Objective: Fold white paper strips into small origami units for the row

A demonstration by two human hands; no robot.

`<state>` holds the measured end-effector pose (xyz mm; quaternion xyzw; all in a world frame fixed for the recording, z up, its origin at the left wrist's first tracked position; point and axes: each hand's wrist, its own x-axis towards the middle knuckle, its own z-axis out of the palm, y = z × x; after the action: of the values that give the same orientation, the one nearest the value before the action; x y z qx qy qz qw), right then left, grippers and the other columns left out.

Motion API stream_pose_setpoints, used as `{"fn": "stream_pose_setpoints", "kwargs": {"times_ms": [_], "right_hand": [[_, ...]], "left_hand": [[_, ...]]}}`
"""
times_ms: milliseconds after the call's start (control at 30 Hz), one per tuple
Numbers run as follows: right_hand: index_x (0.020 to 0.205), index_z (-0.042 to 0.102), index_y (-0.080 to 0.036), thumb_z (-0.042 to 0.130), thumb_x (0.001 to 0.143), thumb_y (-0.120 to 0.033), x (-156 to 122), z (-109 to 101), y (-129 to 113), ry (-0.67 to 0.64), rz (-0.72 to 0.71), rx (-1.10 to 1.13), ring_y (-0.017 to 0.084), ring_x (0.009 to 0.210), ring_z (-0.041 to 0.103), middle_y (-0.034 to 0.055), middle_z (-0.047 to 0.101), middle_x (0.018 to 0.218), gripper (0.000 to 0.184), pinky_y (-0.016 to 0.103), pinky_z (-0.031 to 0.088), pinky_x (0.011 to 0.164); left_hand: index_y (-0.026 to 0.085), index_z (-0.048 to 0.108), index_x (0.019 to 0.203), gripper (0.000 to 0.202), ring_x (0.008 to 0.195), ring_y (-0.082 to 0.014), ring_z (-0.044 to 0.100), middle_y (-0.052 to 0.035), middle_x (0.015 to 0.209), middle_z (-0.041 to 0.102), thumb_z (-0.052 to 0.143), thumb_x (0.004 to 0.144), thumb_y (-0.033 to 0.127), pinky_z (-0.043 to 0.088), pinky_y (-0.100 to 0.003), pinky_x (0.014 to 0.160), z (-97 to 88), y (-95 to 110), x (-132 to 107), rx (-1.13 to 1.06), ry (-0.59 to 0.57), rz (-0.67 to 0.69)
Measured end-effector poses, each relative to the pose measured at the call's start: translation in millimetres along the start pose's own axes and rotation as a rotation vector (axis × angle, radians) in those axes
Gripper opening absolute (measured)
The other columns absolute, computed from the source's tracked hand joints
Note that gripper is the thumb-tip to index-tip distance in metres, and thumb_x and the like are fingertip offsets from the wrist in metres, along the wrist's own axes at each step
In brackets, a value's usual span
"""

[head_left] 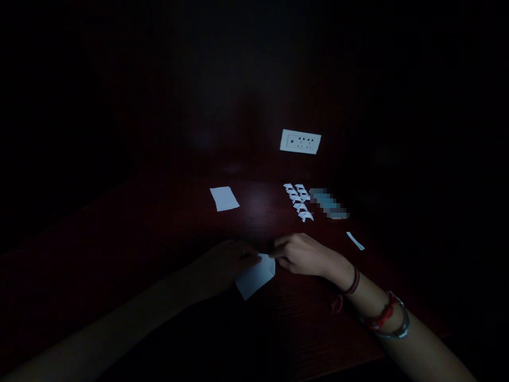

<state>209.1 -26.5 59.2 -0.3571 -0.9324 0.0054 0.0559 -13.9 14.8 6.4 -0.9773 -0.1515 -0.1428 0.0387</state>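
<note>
A small sheet of white paper (pixel 255 277) lies at the near middle of the dark red table, between my hands. Its upper right corner looks folded. My left hand (pixel 229 262), in deep shadow, has its fingers closed on the paper's upper left edge. At the upper right corner, my right hand (pixel 296 252) pinches the paper between thumb and fingers. Farther back on the left rests a stack of white paper sheets (pixel 225 199). Beyond my right hand, several small folded paper pieces (pixel 299 202) stand in two rows.
A pixelated bluish flat object (pixel 328 203) lies right of the folded pieces. Nearer, a thin white paper strip (pixel 355 241) rests toward the right edge. A white wall socket (pixel 300 141) sits above the back of the table (pixel 159 228). The surroundings are very dark.
</note>
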Motion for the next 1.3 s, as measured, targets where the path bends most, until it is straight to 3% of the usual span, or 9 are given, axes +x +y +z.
{"fn": "stream_pose_setpoints", "kwargs": {"times_ms": [233,400,900,1300], "right_hand": [[0.081,0.063,-0.018,0.044,0.073,-0.012,-3.3,-2.4,1.6,-0.028,0.034,-0.003,0.011,0.066,0.050,0.0025,0.057,0.078,0.022,0.023,0.033,0.058],[0.084,0.063,-0.019,0.043,0.072,-0.011,-4.7,-2.2,2.8,-0.036,0.036,0.046,0.012,0.069,0.051,0.0024,0.058,0.081,0.025,0.023,0.034,0.060],[0.095,0.060,-0.018,0.038,0.077,-0.012,-3.7,0.6,3.3,-0.034,0.051,0.065,0.012,0.076,0.052,0.0037,0.057,0.086,0.028,0.022,0.035,0.065],[0.097,0.059,-0.017,0.038,0.079,-0.013,-3.0,0.8,3.1,-0.024,0.048,0.068,0.013,0.078,0.052,0.0043,0.056,0.087,0.028,0.023,0.035,0.066]], "left_hand": [[0.023,0.044,0.116,0.040,0.098,-0.0192,0.047,-0.0042,0.111,0.051,0.045,0.079,0.008,0.037,-0.033,0.082,-11.3,5.8,-0.3,-0.035,0.027,-0.048],[0.021,0.043,0.117,0.037,0.098,-0.0197,0.047,-0.0065,0.111,0.050,0.043,0.082,0.012,0.037,-0.034,0.082,-4.2,3.3,-0.2,-0.033,0.018,-0.038],[0.019,0.053,0.103,0.022,0.084,-0.0152,0.053,-0.0052,0.096,0.056,0.037,0.088,0.020,0.042,-0.028,0.073,-5.3,11.2,4.2,-0.199,0.026,-0.249],[0.019,0.052,0.106,0.025,0.084,-0.0174,0.049,-0.0063,0.098,0.053,0.039,0.084,0.015,0.041,-0.031,0.072,-13.6,13.2,1.8,-0.028,0.010,-0.115]]}}
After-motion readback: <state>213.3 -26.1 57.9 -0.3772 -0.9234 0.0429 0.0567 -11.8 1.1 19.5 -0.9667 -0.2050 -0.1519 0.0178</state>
